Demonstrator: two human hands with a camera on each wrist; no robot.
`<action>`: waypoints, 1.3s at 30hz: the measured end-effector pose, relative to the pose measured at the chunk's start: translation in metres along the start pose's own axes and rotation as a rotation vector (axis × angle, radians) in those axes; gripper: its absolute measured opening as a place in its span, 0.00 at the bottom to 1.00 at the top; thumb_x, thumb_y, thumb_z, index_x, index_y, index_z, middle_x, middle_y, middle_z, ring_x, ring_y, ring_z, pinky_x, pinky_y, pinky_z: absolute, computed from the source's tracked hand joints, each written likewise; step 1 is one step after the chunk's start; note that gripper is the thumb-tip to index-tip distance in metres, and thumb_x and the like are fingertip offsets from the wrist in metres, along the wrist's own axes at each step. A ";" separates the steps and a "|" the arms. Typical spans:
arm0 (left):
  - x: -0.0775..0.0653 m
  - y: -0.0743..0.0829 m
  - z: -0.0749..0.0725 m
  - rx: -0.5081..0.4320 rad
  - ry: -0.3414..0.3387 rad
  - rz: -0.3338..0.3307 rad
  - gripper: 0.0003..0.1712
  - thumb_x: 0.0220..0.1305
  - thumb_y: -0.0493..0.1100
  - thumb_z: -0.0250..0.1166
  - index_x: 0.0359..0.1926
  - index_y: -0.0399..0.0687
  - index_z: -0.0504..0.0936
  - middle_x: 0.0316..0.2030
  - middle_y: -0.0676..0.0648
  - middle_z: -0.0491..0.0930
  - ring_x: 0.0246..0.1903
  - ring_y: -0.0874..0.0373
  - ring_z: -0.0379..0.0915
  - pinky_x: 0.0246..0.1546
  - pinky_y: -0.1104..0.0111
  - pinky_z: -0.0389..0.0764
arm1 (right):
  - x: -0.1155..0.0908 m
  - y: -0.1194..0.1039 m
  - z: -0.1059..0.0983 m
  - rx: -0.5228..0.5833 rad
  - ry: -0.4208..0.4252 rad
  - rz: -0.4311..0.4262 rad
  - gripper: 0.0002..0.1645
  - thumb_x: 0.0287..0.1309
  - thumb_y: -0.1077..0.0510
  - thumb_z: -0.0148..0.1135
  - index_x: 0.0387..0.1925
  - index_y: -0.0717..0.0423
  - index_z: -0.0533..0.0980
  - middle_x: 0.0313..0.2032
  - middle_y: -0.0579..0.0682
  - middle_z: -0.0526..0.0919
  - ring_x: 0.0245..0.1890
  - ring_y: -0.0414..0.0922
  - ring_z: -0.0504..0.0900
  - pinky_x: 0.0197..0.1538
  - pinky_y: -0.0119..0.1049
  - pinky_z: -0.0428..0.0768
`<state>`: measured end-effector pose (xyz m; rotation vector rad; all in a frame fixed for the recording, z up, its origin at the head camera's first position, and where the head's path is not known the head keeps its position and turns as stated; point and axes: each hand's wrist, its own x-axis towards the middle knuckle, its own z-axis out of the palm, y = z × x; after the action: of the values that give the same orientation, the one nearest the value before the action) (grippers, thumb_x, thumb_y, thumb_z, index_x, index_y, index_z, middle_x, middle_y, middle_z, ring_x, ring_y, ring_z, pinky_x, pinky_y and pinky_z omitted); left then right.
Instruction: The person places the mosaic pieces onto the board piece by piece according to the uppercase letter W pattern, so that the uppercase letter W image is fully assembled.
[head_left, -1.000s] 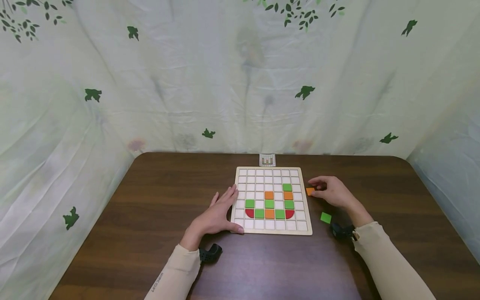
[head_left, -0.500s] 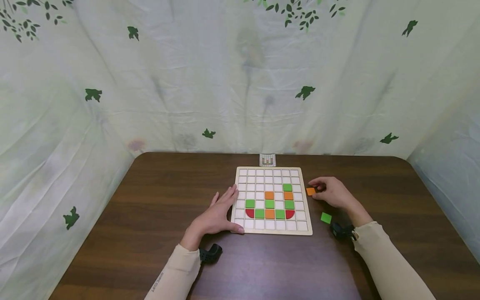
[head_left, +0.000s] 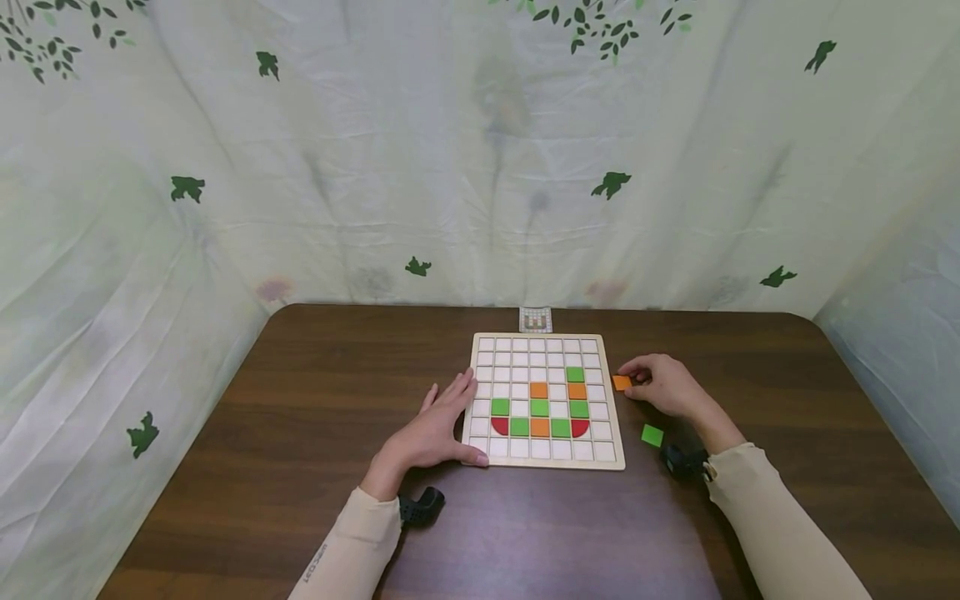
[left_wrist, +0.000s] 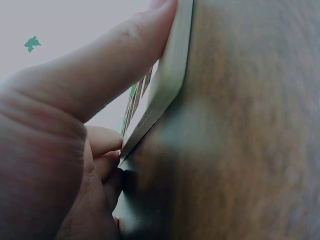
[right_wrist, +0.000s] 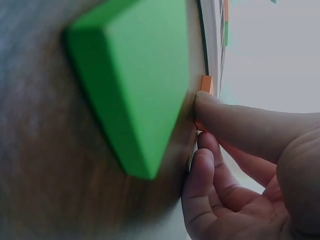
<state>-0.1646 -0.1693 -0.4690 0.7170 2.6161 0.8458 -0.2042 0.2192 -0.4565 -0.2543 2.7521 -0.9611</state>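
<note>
Beside the right edge of the board, my right hand (head_left: 666,386) pinches a small orange square tile (head_left: 622,383), low by the table. The right wrist view shows the thumb on the orange tile (right_wrist: 206,82). Nearer the wrist, a loose green square tile (head_left: 652,436) lies on the table. The light wooden grid board (head_left: 545,467) bears green and orange squares and two red rounded pieces among white cells. My left hand (head_left: 431,429) rests against its left side with fingers extended, the thumb on the near left corner. In the left wrist view the thumb (left_wrist: 115,60) touches the board's rim (left_wrist: 170,75).
A small card with a printed grid pattern (head_left: 536,320) lies behind the board at the table's back edge. The brown wooden table (head_left: 300,433) is backed by a pale curtain (head_left: 375,167) with leaf prints. Each wrist wears a black device.
</note>
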 end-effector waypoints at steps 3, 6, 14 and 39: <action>0.000 0.000 0.000 0.004 0.001 0.003 0.71 0.48 0.63 0.79 0.79 0.38 0.46 0.80 0.44 0.37 0.79 0.51 0.30 0.74 0.46 0.30 | 0.000 0.000 0.000 -0.004 0.000 0.002 0.18 0.62 0.64 0.68 0.53 0.65 0.81 0.48 0.61 0.81 0.45 0.54 0.76 0.50 0.50 0.79; 0.000 -0.001 0.000 0.007 0.000 0.002 0.71 0.48 0.63 0.79 0.79 0.38 0.46 0.80 0.44 0.37 0.79 0.51 0.30 0.74 0.46 0.30 | -0.001 0.001 0.001 -0.013 0.000 0.001 0.18 0.62 0.64 0.67 0.53 0.65 0.80 0.49 0.61 0.81 0.45 0.55 0.76 0.50 0.51 0.79; 0.000 -0.001 0.001 0.003 0.000 0.002 0.71 0.48 0.63 0.79 0.79 0.39 0.46 0.80 0.45 0.37 0.79 0.52 0.29 0.74 0.46 0.30 | -0.002 0.001 0.001 -0.026 0.015 -0.019 0.18 0.65 0.62 0.66 0.54 0.64 0.80 0.51 0.62 0.81 0.47 0.56 0.77 0.52 0.53 0.80; 0.000 -0.001 0.001 -0.013 0.010 0.004 0.71 0.48 0.63 0.79 0.79 0.39 0.47 0.80 0.45 0.37 0.79 0.52 0.30 0.74 0.47 0.30 | -0.004 -0.032 0.011 0.020 0.090 -0.119 0.18 0.62 0.62 0.69 0.53 0.61 0.82 0.41 0.53 0.81 0.37 0.48 0.75 0.41 0.41 0.76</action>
<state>-0.1646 -0.1695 -0.4706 0.7169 2.6158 0.8690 -0.1949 0.1888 -0.4444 -0.3841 2.8348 -1.0540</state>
